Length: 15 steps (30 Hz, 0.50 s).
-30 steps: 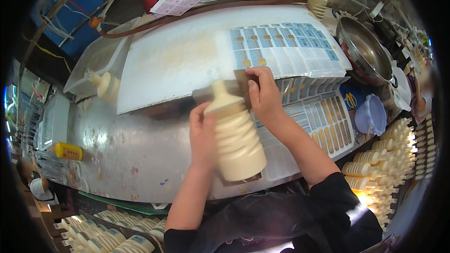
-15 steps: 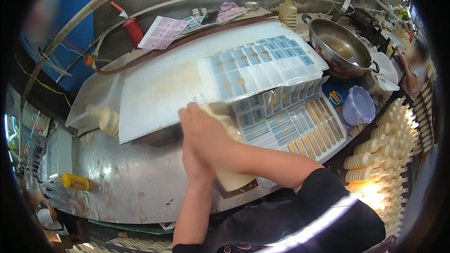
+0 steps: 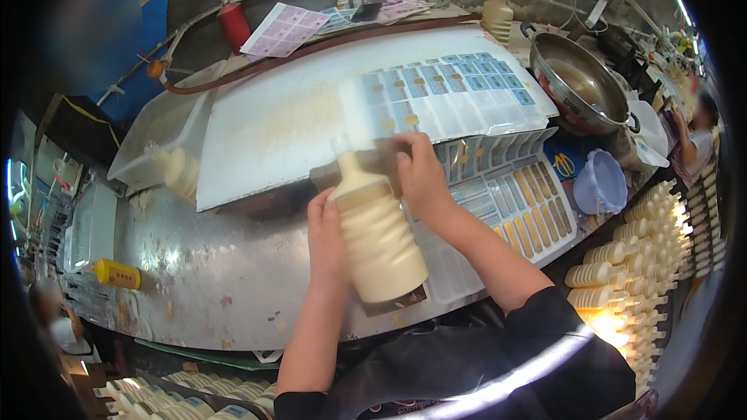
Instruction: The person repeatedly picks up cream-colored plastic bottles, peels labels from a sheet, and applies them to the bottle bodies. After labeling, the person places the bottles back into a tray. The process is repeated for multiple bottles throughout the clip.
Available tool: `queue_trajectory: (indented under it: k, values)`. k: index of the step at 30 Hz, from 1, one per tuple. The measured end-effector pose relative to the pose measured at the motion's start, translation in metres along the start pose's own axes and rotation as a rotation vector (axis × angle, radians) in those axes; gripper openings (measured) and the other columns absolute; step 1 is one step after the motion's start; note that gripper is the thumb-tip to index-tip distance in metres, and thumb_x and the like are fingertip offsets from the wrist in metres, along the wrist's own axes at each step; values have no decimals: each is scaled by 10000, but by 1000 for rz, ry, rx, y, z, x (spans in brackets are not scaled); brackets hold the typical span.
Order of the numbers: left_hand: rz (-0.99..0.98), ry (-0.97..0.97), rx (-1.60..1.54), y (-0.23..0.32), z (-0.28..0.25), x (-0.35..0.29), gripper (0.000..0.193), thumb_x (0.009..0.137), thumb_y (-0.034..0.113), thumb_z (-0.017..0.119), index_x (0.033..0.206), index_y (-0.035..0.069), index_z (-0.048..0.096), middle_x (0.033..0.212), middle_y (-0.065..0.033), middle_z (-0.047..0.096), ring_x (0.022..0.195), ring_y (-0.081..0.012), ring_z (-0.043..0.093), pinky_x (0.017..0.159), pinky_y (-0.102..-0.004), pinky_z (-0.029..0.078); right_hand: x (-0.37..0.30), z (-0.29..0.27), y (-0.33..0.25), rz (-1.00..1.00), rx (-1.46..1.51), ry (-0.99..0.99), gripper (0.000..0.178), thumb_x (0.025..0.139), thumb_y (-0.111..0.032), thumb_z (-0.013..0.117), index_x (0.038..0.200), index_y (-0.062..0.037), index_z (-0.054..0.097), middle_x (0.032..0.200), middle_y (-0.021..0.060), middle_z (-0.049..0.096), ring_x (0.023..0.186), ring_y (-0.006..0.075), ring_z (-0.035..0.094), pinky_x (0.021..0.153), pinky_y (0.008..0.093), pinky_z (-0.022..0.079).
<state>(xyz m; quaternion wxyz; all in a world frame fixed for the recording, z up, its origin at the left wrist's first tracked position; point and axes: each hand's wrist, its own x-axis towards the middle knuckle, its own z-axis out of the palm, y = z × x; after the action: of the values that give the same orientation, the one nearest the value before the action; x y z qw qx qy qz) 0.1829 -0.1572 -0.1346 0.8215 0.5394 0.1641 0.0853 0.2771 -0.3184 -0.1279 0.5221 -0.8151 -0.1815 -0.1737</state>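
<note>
— While the person stands at the counter [image 3: 194,280], where is the cream bottle [image 3: 377,237]?

— In the middle. The left hand [image 3: 327,237] wraps its side at nine o'clock. The right hand [image 3: 420,175] presses flat by the label sheets [image 3: 467,97] at one o'clock.

— Is the label on?

— None shows on the bottle, so probably not. Many bottles [image 3: 630,264] wait at three o'clock.

Small bottling workshop: label sheets [image 3: 459,101], rows of filled bottles [image 3: 638,264].

Light was bright and even; glare shone on the metal desk [image 3: 194,280]. Fisheye bending curved the edges, dark corners framed everything, and the far-left rim was blurred.
</note>
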Motion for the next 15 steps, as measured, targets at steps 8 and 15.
queue_trajectory:
  k: [8, 15]
  values:
    - [45, 205, 199, -12, -24, -36, 257, 1089, 178, 469, 1311, 53, 504, 1116, -61, 583, 995, -153, 589, 925, -321, 501, 33, -54, 19, 399, 422, -104, 219, 965, -135, 662, 1140, -10, 705, 977, 45, 713, 900, 107, 642, 813, 260, 511]
    - [456, -8, 772, -50, -36, -95, 617, 908, 170, 615, 1434, 11, 335, 1343, -139, 435, 1219, -240, 473, 1101, -402, 367, 41, -49, 27, -169, -370, -116, 219, 922, -165, 620, 1070, -48, 732, 1054, 137, 733, 885, 334, 712, 764, 398, 570]
